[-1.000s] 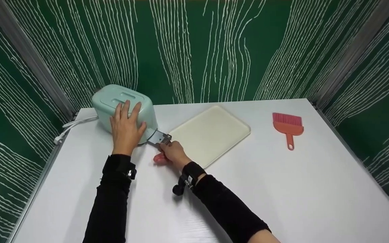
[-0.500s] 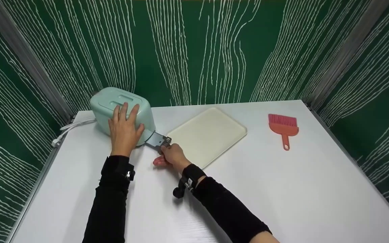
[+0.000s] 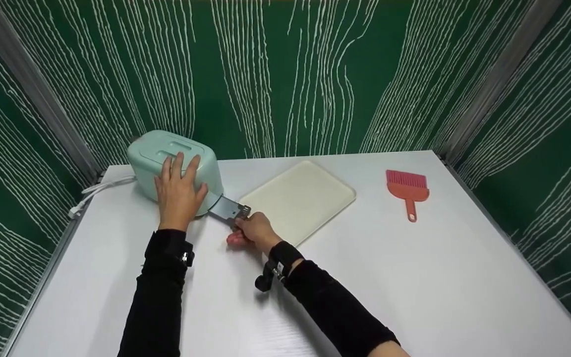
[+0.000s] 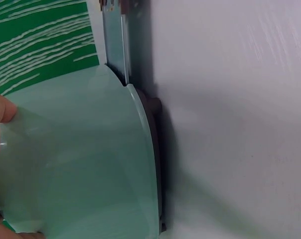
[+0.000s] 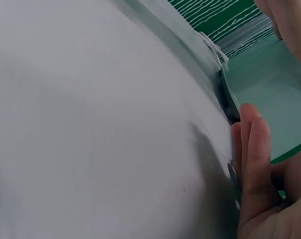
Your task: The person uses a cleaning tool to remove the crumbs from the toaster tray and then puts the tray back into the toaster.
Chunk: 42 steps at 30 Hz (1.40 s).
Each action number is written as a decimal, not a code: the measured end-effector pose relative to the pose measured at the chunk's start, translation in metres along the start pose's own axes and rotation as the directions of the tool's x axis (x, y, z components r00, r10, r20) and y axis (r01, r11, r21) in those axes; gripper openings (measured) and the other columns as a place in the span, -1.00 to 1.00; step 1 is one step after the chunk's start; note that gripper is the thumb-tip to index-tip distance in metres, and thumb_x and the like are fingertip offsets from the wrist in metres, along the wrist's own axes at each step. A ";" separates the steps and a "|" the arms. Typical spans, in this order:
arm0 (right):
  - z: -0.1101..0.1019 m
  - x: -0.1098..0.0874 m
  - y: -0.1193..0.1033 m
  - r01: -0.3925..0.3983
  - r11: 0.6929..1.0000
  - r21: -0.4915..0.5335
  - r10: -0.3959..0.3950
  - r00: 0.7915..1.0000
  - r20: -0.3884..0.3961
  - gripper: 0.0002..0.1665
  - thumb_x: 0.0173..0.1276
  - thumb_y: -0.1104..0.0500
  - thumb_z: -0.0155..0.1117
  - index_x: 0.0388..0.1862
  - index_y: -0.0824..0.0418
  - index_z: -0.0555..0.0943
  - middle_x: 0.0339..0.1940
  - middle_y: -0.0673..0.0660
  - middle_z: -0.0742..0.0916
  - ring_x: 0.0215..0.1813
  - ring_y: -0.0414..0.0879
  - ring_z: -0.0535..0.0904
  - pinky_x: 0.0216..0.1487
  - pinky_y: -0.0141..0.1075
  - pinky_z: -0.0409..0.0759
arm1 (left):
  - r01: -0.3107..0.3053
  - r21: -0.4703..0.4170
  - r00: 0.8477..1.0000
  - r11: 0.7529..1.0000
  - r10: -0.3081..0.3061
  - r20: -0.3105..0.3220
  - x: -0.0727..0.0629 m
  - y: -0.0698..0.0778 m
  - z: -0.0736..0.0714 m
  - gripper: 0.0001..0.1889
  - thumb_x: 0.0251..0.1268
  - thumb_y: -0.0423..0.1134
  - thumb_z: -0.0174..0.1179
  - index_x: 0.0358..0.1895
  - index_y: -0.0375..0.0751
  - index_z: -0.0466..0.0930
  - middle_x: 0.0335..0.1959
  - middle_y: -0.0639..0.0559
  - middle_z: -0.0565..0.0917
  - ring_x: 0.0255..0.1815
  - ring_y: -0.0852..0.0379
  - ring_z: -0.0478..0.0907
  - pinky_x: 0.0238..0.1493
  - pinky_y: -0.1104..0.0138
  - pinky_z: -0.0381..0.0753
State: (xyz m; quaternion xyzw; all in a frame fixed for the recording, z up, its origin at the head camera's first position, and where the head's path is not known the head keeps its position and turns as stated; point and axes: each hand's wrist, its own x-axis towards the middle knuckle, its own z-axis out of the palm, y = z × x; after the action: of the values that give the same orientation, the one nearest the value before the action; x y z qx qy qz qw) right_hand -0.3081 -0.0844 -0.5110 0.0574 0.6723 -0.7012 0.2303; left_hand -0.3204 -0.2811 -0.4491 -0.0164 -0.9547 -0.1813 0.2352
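Note:
A mint-green toaster point(image 3: 144, 173) with a lid on top stands at the back left of the table. My left hand point(image 3: 176, 198) rests on it, fingers spread straight over the upper edge and thumb against the side. From the toaster's near end a flat grey metal crumb tray point(image 3: 223, 207) sticks out, also visible at the top of the left wrist view. My right hand point(image 3: 258, 229) pinches the crumb tray's outer end with thumb and finger. Its other fingers extend below, and the right wrist view has them point(image 5: 255, 149) beside the toaster wall point(image 5: 270, 84).
Just right of my right hand lies a cream rectangular tray point(image 3: 300, 198). Further right is a red hand brush point(image 3: 408, 192) with pink bristles. The toaster's white cord point(image 3: 98, 187) lies at the table's left edge. Green walls with white lines enclose the table.
The crumb tray shows a little more of its length outside the toaster, drawn out by my right hand. My left hand stays on the toaster. The head view has shifted slightly.

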 end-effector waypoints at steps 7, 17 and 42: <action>-0.009 -0.007 -0.002 -0.022 1.000 -0.011 0.023 1.000 0.019 -0.63 0.72 0.29 0.09 0.02 0.67 0.62 -0.69 0.11 0.73 -0.65 -0.20 0.72 -0.51 -0.44 0.70 | 0.000 -0.012 1.000 1.000 0.000 -0.001 0.001 -0.001 0.000 -0.31 0.55 -0.11 0.30 0.66 0.05 0.32 0.72 -0.26 0.19 0.77 -0.32 -0.01 0.58 -0.53 0.03; -0.015 -0.018 0.001 -0.038 0.999 0.010 0.038 0.999 0.039 -0.63 0.73 0.28 0.08 0.01 0.65 0.64 -0.66 0.12 0.75 -0.62 -0.22 0.73 -0.50 -0.48 0.68 | -0.019 -0.007 1.000 1.000 0.019 -0.014 -0.002 -0.001 -0.002 -0.32 0.55 -0.11 0.29 0.65 0.01 0.32 0.71 -0.28 0.20 0.76 -0.33 0.01 0.55 -0.54 0.08; -0.024 -0.027 0.010 0.021 0.972 0.233 -0.029 0.999 0.033 -0.69 0.66 0.32 0.16 0.11 0.62 0.61 -0.55 0.13 0.80 -0.51 -0.25 0.77 -0.42 -0.55 0.67 | -0.023 -0.047 0.999 0.999 0.022 -0.033 -0.003 0.002 -0.002 -0.33 0.53 -0.14 0.31 0.64 -0.01 0.35 0.70 -0.29 0.22 0.75 -0.35 0.01 0.55 -0.56 0.05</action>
State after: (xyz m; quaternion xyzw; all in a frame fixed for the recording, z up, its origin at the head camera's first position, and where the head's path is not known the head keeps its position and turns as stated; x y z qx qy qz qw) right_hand -0.2854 -0.0545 -0.5115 0.0628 0.5820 -0.7789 0.2251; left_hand -0.3163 -0.2798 -0.4483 -0.0298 -0.9460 -0.2013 0.2523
